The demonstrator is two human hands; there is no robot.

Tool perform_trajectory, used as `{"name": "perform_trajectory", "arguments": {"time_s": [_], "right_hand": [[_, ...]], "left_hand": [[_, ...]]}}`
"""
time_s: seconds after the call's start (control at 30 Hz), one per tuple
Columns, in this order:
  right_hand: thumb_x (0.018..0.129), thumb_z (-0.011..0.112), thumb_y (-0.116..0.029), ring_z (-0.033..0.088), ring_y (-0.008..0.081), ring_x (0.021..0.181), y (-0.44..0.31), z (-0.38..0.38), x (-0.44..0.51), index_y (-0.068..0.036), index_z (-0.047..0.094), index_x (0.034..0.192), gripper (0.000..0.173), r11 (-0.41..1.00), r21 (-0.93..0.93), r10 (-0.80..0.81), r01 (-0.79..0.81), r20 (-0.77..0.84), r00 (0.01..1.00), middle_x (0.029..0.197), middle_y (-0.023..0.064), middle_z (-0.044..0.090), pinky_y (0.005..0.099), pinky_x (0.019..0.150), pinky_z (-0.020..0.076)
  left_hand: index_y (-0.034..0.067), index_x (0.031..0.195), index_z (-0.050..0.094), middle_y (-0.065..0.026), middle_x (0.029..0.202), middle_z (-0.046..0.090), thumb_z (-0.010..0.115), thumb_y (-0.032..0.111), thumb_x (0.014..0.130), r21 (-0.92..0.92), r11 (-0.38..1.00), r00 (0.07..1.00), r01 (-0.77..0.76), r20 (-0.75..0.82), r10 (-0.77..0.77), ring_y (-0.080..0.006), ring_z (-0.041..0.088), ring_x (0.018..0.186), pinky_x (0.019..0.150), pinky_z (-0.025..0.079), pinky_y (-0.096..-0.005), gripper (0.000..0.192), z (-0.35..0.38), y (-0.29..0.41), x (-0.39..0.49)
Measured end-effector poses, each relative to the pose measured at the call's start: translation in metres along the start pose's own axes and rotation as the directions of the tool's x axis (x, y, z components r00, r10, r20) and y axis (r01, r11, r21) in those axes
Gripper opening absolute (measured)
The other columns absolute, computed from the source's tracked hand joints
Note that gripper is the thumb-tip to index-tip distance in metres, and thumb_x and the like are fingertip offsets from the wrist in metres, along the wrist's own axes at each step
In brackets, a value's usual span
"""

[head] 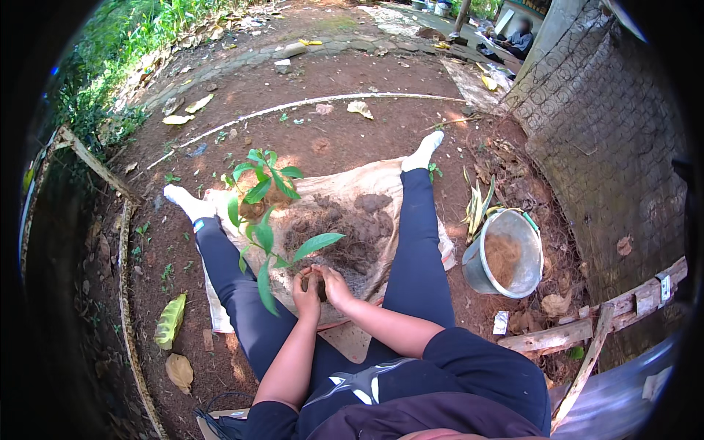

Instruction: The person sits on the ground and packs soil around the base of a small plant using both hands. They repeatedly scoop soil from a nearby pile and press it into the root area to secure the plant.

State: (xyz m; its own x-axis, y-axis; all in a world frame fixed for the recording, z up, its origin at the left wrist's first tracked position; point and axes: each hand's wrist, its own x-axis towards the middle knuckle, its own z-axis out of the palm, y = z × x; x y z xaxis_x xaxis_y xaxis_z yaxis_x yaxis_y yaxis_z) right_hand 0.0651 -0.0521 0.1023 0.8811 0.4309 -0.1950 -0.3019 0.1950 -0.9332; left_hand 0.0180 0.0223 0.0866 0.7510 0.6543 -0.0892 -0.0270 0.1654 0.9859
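My left hand [308,291] and my right hand [334,286] are cupped together around a dark root ball [320,288] between my legs. A leafy green seedling [265,236] rises beside my left hand and leans left; its stem base is hidden by the fingers. Beneath lies a pale woven sack [319,184] bearing dark soil [374,203] and loose brown fibre [352,236]. Near my left foot, a second green seedling [269,176] stands by a fibrous brown clump [256,209] on the sack.
A grey bucket [474,269] with brown fibre [501,258] stands right of my right leg. Wooden rails [550,336] and a mesh-covered wall [599,137] bound the right side. A thin pole [330,98] lies across the ground ahead. A person [520,41] sits far off at upper right.
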Motion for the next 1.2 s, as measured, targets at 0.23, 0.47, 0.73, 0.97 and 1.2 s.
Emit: {"name": "perform_trajectory", "arguments": {"time_s": [0.23, 0.47, 0.73, 0.97, 1.2], "right_hand": [[0.101, 0.042, -0.031, 0.054, 0.0205, 0.11, -0.004, -0.004, 0.013, 0.004, 0.056, 0.118, 0.041, 0.996, -0.086, 0.015, -0.015, -0.002, 1.0, 0.116, 0.0142, 0.06, 0.0302, 0.096, 0.0393], [0.098, 0.045, -0.031, 0.058, 0.0197, 0.09, 0.0, -0.011, 0.001, -0.001, 0.063, 0.105, 0.035, 0.919, 0.171, 0.365, -0.355, -0.031, 0.93, 0.096, 0.0102, 0.063, 0.0326, 0.083, 0.0447], [0.095, 0.045, -0.024, 0.058, 0.0191, 0.082, 0.018, -0.018, 0.004, -0.001, 0.064, 0.095, 0.03, 0.952, 0.116, 0.283, -0.283, 0.016, 0.959, 0.089, 0.0093, 0.063, 0.0336, 0.076, 0.0459], [0.099, 0.038, -0.025, 0.057, 0.0202, 0.093, 0.003, -0.011, 0.011, 0.002, 0.061, 0.104, 0.036, 0.972, 0.073, 0.231, -0.225, -0.088, 0.969, 0.101, 0.0125, 0.062, 0.0336, 0.084, 0.0443], [0.103, 0.036, -0.035, 0.056, 0.0179, 0.105, 0.004, -0.017, 0.011, -0.001, 0.059, 0.116, 0.043, 0.966, 0.095, 0.233, -0.243, 0.104, 0.967, 0.113, 0.0119, 0.062, 0.0315, 0.095, 0.0421]], "left_hand": [[0.001, 0.103, 0.063, -0.008, 0.099, 0.063, 0.063, 0.013, 0.088, 0.223, 0.975, 1.0, 0.019, -0.005, -0.018, -0.016, 0.058, 0.093, 0.085, 0.045, -0.0283, 0.019, 0.008, 0.011, -0.01], [-0.002, 0.106, 0.062, -0.0183, 0.102, 0.066, 0.062, 0.026, 0.091, 0.397, 0.895, 0.97, -0.206, -0.036, 0.239, -0.0306, 0.063, 0.095, 0.088, 0.047, -0.0378, 0.032, 0.013, -0.003, -0.016], [-0.005, 0.106, 0.064, -0.0216, 0.106, 0.066, 0.063, 0.027, 0.09, 0.389, 0.915, 0.991, -0.108, -0.026, 0.128, -0.0353, 0.063, 0.1, 0.092, 0.046, -0.0395, 0.035, 0.017, 0.001, -0.024], [-0.001, 0.118, 0.058, -0.0197, 0.117, 0.059, 0.065, 0.023, 0.088, 0.501, 0.828, 0.947, -0.251, -0.049, 0.317, -0.0329, 0.057, 0.109, 0.096, 0.042, -0.0392, 0.04, 0.019, 0.0, -0.005], [0.0, 0.089, 0.064, -0.0043, 0.083, 0.065, 0.062, 0.02, 0.093, -0.023, 0.99, 0.978, 0.136, -0.156, -0.138, -0.0095, 0.056, 0.074, 0.069, 0.046, -0.0253, 0.02, -0.011, -0.002, 0.02]]}}
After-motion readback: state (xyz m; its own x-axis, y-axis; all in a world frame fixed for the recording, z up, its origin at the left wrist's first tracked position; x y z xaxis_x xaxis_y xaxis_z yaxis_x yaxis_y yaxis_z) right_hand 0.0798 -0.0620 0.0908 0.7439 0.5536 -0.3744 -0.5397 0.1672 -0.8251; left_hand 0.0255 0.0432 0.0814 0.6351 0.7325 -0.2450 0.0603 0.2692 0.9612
